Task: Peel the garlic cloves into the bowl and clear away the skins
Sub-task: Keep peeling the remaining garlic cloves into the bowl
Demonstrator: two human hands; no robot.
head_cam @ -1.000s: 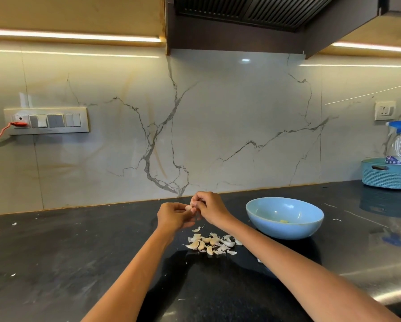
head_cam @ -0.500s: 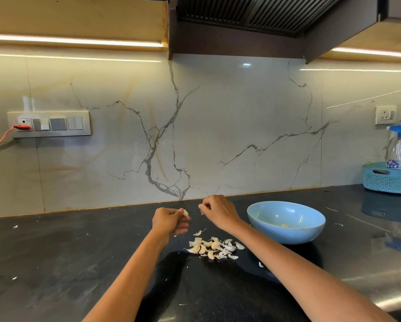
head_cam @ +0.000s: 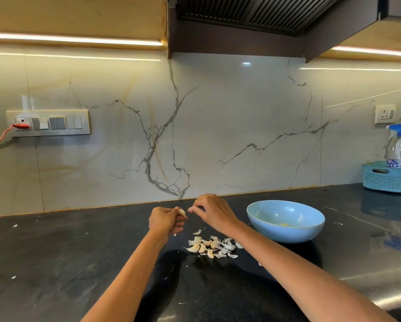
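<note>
While the left hand (head_cam: 165, 220) grips a papery garlic clove (head_cam: 182, 212), the right hand (head_cam: 212, 211) pinches perhaps a skin scrap; glossy blue bowl (head_cam: 285, 231) right.

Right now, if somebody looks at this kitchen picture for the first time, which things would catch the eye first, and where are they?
Two bare hands meet above the middle of the black counter: the left hand holds a garlic clove, and the right hand pinches at something small beside it. Just below them lies a pale heap of cloves and skins. To the right stands a light blue bowl with a small yellowish bit inside.
</note>
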